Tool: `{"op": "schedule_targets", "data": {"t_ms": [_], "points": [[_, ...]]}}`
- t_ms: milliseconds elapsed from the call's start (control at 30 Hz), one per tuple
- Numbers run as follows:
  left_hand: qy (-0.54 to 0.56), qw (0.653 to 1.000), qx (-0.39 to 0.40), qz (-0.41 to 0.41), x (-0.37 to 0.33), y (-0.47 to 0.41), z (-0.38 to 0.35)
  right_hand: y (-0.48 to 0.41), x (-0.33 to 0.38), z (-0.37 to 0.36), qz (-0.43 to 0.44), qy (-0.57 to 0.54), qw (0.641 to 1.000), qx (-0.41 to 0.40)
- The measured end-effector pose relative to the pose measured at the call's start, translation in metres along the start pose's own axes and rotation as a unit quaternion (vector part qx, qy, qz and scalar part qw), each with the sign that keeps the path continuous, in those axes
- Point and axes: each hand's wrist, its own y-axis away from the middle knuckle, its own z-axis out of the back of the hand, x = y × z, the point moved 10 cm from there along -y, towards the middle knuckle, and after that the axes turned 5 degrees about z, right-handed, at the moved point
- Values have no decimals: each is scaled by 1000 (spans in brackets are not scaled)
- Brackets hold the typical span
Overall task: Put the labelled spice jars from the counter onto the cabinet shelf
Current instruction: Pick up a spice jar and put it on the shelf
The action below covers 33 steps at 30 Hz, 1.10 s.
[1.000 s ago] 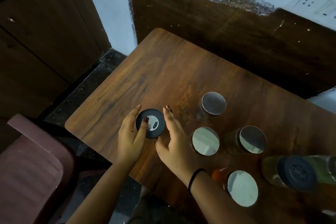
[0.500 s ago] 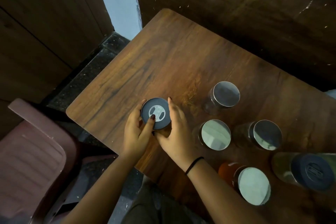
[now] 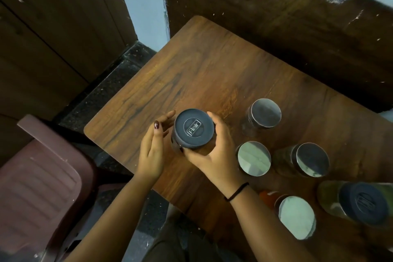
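A jar with a dark blue lid [image 3: 194,128] is held just above the wooden table [image 3: 212,74]. My right hand [image 3: 214,151] grips it, fingers curled round its right side and thumb under its near edge. My left hand [image 3: 154,149] is beside the jar on the left with straight fingers, apart from it or barely touching. Three jars with shiny metal lids stand to the right: one at the back [image 3: 264,116], one in the middle [image 3: 254,158], one further right [image 3: 311,159]. An orange-filled jar [image 3: 295,216] and a large blue-lidded jar [image 3: 363,205] stand nearer.
A maroon plastic chair [image 3: 40,185] stands left of the table over a dark speckled floor [image 3: 119,74]. Dark wooden cabinet doors [image 3: 53,27] fill the upper left. A brown wall panel [image 3: 276,27] rises behind the table.
The blue-lidded jar has risen off the table towards the camera. My right hand has closed round it, and my left hand has let go and opened beside it.
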Motion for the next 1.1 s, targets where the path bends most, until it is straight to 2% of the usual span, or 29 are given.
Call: {"op": "schedule_targets", "data": {"t_ms": [133,233,300,367,500,600,800,967,1100], "points": [[-6,998,43,-43,-34,3,-3,-10,23,35,8,-4,999,-43],[-83,986,99,-107,-61,11,-16,-19,49,62,23,-23,997,-76],[-165,972,87,-142,-79,17,-23,-24,69,76,40,-41,994,-96],[-195,966,61,-159,-99,25,-30,-25,89,88,63,-43,990,-122],[-142,971,8,-193,-136,37,-42,-20,126,108,102,-6,978,-180],[-89,977,1,-195,-150,37,-43,-17,146,118,126,-10,977,-173],[16,981,79,-179,-198,36,-44,-22,144,149,78,-203,969,-117],[79,978,111,-156,-223,37,-58,-21,151,164,91,-244,959,-109],[78,975,142,-155,-241,41,-75,-17,159,174,110,-260,951,-124]]}}
